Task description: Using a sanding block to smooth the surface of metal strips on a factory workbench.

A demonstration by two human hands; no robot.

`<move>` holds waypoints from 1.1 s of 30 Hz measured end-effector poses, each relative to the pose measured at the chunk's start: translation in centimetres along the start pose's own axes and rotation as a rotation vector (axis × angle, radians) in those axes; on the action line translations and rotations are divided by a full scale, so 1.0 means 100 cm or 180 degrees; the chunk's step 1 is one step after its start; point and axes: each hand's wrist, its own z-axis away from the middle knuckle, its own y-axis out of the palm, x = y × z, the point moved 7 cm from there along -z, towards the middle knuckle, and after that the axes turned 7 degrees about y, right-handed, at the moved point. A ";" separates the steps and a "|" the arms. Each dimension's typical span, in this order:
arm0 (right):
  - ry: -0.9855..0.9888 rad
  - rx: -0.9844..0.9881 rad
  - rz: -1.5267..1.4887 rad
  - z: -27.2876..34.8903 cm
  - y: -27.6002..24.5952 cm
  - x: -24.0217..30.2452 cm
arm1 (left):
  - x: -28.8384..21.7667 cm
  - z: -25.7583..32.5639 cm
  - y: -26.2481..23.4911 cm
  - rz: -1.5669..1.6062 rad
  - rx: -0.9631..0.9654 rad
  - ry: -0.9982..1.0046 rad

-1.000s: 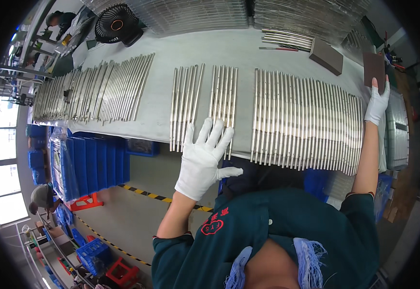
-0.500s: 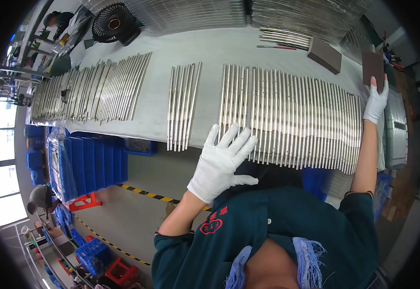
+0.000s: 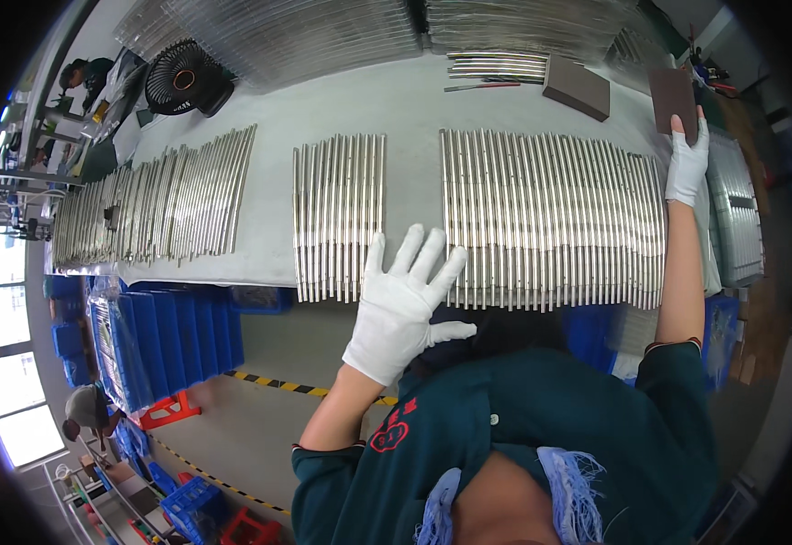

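Slim silvery metal rods lie side by side on the pale-covered table in a left group, a middle group and a large right group. My left hand, in a white glove, is open with fingers spread at the table's near edge. It lies across the gap between the middle and right groups, its fingertips beside the rods' near ends. At the right end of the large group, my gloved right hand grips a flat brown block, its thumb on the near face.
Another brown block lies at the back beside several loose rods and a thin red-handled tool. A black fan stands back left. Clear plastic trays are stacked behind. Blue crates stand below the table's left side.
Rods from the left end of the right group have joined the middle group, which is now wider. My left hand is slightly further left; my right hand still holds the block.
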 end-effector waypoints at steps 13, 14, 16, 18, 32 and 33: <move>-0.0026 0.0007 0.0094 -0.001 -0.002 0.000 | -0.017 -0.016 0.012 0.0241 -0.0042 0.0469; -0.0008 0.0022 0.0068 -0.002 -0.002 -0.002 | -0.013 -0.011 0.011 0.0164 -0.0012 0.0363; -0.0040 -0.0005 0.0059 -0.002 -0.002 -0.002 | -0.005 -0.004 0.008 0.0096 0.0147 0.0124; -0.0073 -0.0025 0.0041 -0.001 -0.003 0.000 | 0.002 0.007 0.006 0.0076 0.0096 0.0048; 0.0047 0.0072 -0.0149 0.000 -0.001 0.001 | -0.019 -0.012 0.014 0.0204 0.0055 0.0355; 0.0043 0.0072 -0.0144 0.001 -0.001 0.002 | -0.023 -0.016 0.016 0.0274 0.0098 0.0455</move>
